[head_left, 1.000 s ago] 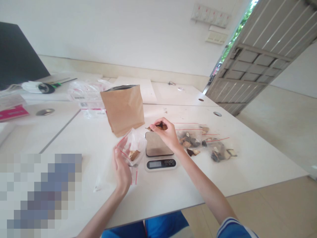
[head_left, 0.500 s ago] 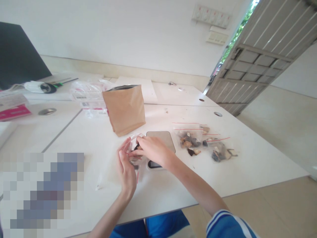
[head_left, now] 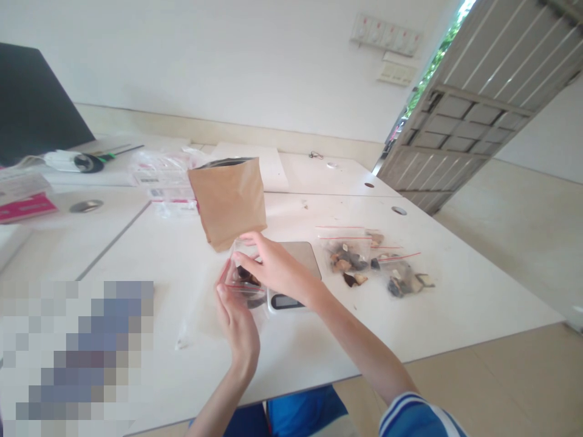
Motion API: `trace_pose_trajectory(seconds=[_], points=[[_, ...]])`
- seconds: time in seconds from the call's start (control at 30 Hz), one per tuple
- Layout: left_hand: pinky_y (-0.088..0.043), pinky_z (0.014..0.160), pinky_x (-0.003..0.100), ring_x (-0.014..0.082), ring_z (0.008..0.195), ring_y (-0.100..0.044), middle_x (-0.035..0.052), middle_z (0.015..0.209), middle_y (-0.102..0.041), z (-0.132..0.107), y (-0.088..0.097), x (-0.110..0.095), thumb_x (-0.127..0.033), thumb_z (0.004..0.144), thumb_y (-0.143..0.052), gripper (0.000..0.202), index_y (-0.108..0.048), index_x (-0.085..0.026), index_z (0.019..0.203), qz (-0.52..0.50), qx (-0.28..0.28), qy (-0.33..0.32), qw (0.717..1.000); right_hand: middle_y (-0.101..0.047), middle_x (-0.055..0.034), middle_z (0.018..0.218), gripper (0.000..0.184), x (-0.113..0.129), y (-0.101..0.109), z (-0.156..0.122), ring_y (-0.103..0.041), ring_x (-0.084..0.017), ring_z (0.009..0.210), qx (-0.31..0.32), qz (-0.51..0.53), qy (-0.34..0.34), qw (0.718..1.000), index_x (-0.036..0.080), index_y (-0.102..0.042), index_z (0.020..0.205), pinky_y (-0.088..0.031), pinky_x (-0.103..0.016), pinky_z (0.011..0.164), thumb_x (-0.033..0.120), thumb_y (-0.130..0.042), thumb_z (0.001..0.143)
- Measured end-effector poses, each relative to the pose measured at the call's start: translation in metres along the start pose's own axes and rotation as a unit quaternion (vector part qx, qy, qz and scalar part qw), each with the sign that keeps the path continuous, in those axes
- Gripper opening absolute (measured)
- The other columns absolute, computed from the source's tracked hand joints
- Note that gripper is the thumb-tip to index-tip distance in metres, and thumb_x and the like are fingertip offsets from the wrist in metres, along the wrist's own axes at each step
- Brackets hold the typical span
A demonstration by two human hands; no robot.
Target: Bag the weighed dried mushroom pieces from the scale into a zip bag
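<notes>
My left hand (head_left: pixel 237 328) cradles a clear zip bag (head_left: pixel 243 280) from below, and my right hand (head_left: pixel 273 267) grips its upper edge from the right. Dark and brown dried pieces (head_left: pixel 246 278) lie inside the bag. Just behind my hands stands a digital kitchen scale (head_left: pixel 298 255), its display partly hidden by the bag and my right wrist. A kraft paper bag (head_left: pixel 228 203) stands upright just beyond my right fingertips, tilted slightly. Two more zip bags of dried pieces (head_left: pixel 348 258) (head_left: pixel 403 280) lie to the right of the scale.
A white table (head_left: pixel 410 315) runs under everything, with cable holes and a seam between panels. Papers and plastic packets lie behind the kraft bag. A dark laptop (head_left: pixel 36 103) and a pink box (head_left: pixel 27 206) sit far left. A pixelated patch covers the lower left.
My right hand has moved from above the scale to the bag's upper edge. The brown pieces it held now lie in the bag, which has risen and shifted over the scale's front.
</notes>
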State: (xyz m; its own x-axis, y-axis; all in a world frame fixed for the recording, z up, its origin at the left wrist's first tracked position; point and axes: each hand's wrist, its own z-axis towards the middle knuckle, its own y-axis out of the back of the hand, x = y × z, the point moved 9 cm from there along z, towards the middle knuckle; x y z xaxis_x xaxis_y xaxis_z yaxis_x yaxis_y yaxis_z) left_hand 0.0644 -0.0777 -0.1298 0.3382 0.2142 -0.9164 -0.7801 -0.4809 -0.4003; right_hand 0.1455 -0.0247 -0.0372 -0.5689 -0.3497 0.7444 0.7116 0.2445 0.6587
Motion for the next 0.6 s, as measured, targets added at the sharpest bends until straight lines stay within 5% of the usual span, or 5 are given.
trace_pose_trajectory(seconds=[0.27, 0.43, 0.5, 0.6], points=[[-0.054, 0.081, 0.028, 0.0188, 0.103, -0.064, 0.0101, 0.121, -0.064, -0.003, 0.000, -0.005, -0.051, 0.094, -0.031, 0.052, -0.051, -0.021, 0.131, -0.019, -0.030, -0.023, 0.999, -0.070, -0.0061, 0.102, 0.028, 0.003, 0.010, -0.010, -0.067, -0.018, 0.095, 0.027, 0.099, -0.005, 0.995, 0.020, -0.058, 0.104, -0.052, -0.032, 0.083, 0.045, -0.054, 0.090], [-0.050, 0.093, 0.029, 0.0195, 0.120, -0.056, 0.0073, 0.137, -0.055, -0.004, 0.004, -0.006, -0.051, 0.093, -0.033, 0.050, -0.050, -0.025, 0.132, -0.054, -0.051, -0.012, 0.997, -0.067, -0.0032, 0.108, 0.023, 0.008, 0.047, -0.036, -0.062, -0.016, 0.105, -0.087, 0.040, 0.054, 0.994, 0.023, -0.060, 0.101, -0.047, -0.032, 0.094, 0.039, -0.046, 0.095], [-0.045, 0.102, 0.032, 0.0196, 0.123, -0.054, 0.0072, 0.138, -0.054, -0.004, 0.006, -0.007, -0.051, 0.093, -0.031, 0.051, -0.049, -0.025, 0.133, -0.060, -0.054, -0.014, 0.997, -0.063, -0.0058, 0.118, 0.029, -0.002, 0.047, -0.050, -0.057, -0.020, 0.115, -0.091, 0.012, 0.025, 0.995, 0.024, -0.057, 0.112, -0.045, -0.036, 0.098, 0.044, -0.047, 0.093], [-0.044, 0.103, 0.034, 0.0215, 0.127, -0.050, 0.0072, 0.142, -0.049, -0.006, 0.004, -0.004, -0.051, 0.092, -0.033, 0.051, -0.046, -0.026, 0.135, -0.092, -0.038, -0.007, 0.995, -0.052, -0.0114, 0.135, 0.060, -0.022, 0.022, -0.067, -0.049, -0.026, 0.126, -0.033, 0.029, -0.030, 0.999, 0.025, -0.044, 0.131, -0.043, -0.043, 0.102, 0.054, -0.061, 0.082]])
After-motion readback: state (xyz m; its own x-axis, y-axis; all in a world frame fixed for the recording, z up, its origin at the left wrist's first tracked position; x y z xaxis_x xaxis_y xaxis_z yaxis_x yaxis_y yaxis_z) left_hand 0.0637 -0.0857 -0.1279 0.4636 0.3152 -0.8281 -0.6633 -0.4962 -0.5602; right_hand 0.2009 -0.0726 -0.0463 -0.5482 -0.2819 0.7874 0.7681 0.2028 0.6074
